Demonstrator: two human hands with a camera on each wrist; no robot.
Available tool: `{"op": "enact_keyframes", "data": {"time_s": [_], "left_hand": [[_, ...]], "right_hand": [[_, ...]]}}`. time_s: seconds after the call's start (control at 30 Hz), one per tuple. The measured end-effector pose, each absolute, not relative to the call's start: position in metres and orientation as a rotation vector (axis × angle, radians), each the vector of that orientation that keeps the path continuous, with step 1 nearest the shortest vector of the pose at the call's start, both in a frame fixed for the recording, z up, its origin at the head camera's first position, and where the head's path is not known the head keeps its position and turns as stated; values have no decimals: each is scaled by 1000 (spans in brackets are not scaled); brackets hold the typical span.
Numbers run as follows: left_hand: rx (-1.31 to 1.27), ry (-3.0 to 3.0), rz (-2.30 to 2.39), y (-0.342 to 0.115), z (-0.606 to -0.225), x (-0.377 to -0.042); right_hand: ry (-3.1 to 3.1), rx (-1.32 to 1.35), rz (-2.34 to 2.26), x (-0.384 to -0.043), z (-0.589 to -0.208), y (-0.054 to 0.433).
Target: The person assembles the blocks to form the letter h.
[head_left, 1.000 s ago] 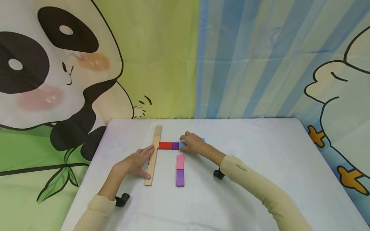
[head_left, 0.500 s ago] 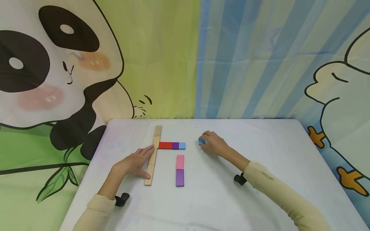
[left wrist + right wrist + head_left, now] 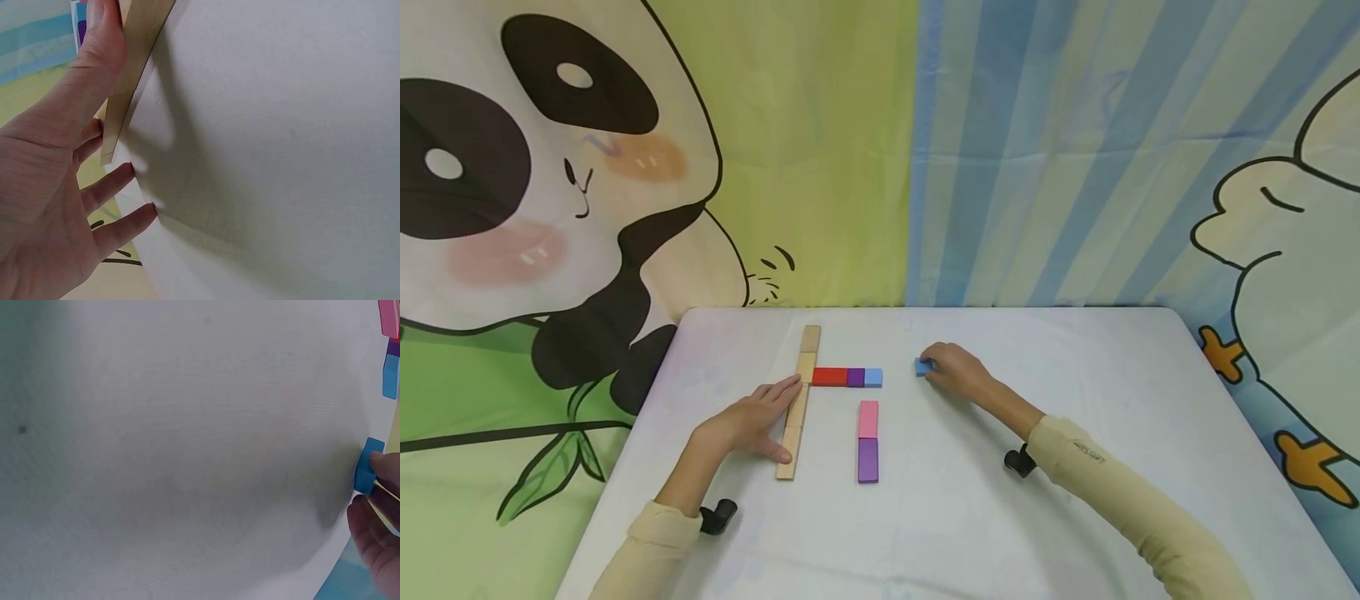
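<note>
My left hand lies against a line of bare wooden blocks, its fingertips near the middle and the thumb lower down. In the left wrist view its fingers are spread and the thumb touches the wood. From that line a row runs right: a red block, a small purple block and a light blue block. Apart from the row's end, my right hand pinches another blue block between thumb and fingers, close over the table.
Below the row, a pink block and a longer purple block lie end to end on the white table. Behind the table's far edge hangs a printed cloth.
My right hand has moved right, from the light blue block at the row's end to the separate blue block, which it now pinches. The left hand has stayed in place.
</note>
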State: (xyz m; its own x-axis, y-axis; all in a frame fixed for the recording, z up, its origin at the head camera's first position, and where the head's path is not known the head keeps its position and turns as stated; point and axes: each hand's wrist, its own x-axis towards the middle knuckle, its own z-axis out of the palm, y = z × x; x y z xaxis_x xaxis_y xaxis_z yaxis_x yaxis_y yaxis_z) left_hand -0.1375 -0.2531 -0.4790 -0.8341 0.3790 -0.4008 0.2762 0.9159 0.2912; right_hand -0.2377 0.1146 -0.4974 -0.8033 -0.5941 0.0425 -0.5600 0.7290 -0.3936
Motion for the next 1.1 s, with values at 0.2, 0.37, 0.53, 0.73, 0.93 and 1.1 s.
{"op": "enact_keyframes", "data": {"time_s": [0.2, 0.37, 0.53, 0.73, 0.93, 1.1], "left_hand": [[462, 2610, 324, -252, -478, -138], [459, 2607, 327, -253, -479, -138], [464, 2610, 318, -253, -481, -139], [459, 2603, 322, -254, -483, -139], [454, 2599, 323, -254, -483, -139], [457, 2601, 320, -253, -482, -139]], "right_hand": [[2846, -1000, -687, -237, -496, 109], [2842, -1147, -757, -230, -489, 96], [2819, -1209, -728, -224, -486, 81], [2793, -1261, -728, -218, -489, 70], [2692, -1309, -768, -212, -487, 57], [2651, -1318, -748, -210, -488, 45]]}}
